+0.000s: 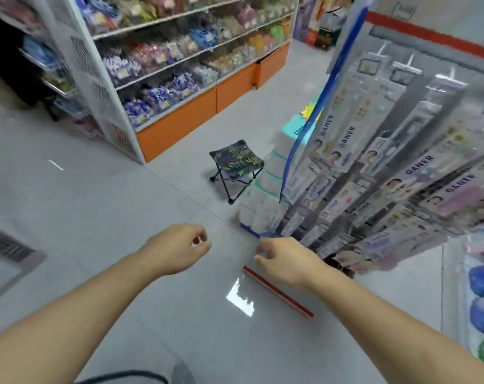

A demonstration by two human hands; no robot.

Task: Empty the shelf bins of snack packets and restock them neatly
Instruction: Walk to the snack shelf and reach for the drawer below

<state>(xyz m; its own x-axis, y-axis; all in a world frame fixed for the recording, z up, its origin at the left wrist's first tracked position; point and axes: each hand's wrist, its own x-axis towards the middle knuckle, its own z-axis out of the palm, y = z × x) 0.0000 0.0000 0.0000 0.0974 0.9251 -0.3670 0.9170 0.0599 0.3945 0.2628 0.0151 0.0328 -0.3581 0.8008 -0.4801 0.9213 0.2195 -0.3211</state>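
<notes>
Reaching forward over a grey tiled floor (97, 206), both bare forearms extend from the lower corners of the head view. The left hand (177, 248) hangs above the floor with its fingers loosely curled toward the thumb, holding nothing. The right hand (283, 261) is just beside it, near the lower edge of a display rack (387, 167); its fingers are partly bent and narrow, and motion blur hides whether they touch anything. Below the right wrist a red strip (277, 291) lies on the floor along the rack's foot. The rack carries hanging carded packs printed "GANER". The snack packets (163, 65) sit in the bins of a shelf unit (180, 126) with an orange base, across the aisle at the upper left, well apart from both hands. A small folding stool (235, 164) with a patterned seat stands on the floor between the shelf unit and the rack, just beside stacked white packs (265, 187) at the rack's end.
</notes>
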